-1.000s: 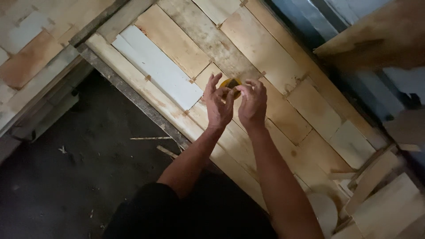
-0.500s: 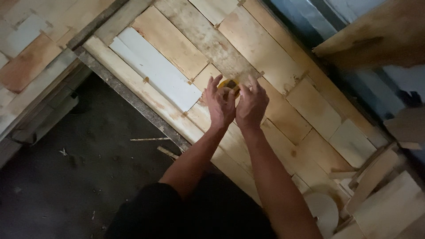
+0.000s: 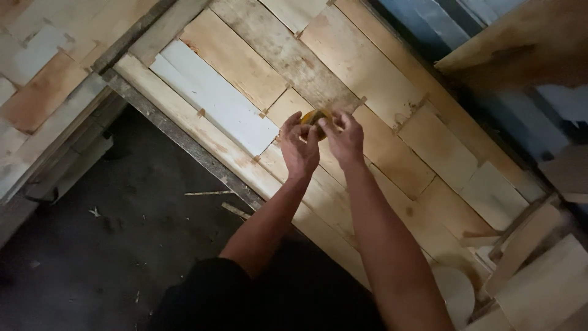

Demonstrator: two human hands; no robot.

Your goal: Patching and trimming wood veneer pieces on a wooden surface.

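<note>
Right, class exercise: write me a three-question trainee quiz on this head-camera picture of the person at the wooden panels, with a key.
1. True or false: both hands are together on one small yellow object.
2. What do the hands hover over? A) pale wooden boards B) a metal sink C) a cloth
3. What lies at lower left, beside the board frame?

Key
1. True: left hand and right hand meet at it.
2. A
3. A dark floor with scattered wood splinters.
</note>
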